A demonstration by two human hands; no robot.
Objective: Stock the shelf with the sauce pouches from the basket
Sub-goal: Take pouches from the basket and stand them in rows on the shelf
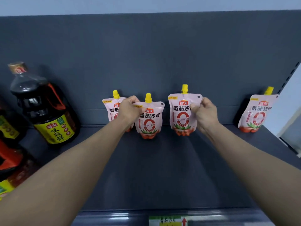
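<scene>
Dark grey shelf (pixel 162 168) and back panel (pixel 146 46); both hands' fingers (pixel 194 107) pinch upright sauce pouches (pixel 150 118).

Shelf (pixel 162 168) front bare; pouches (pixel 149 118) line back.

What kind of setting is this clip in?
Probably a grocery store aisle: a dark metal shelf with a price tag strip, identical sauce pouches faced outward, and a soy sauce bottle beside them.

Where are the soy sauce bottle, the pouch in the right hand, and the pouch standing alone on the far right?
soy sauce bottle (pixel 53 128): head view, on its yellow label.
pouch in the right hand (pixel 182 118): head view, on the red zero.
far-right pouch (pixel 258 115): head view, on its front print.
</scene>
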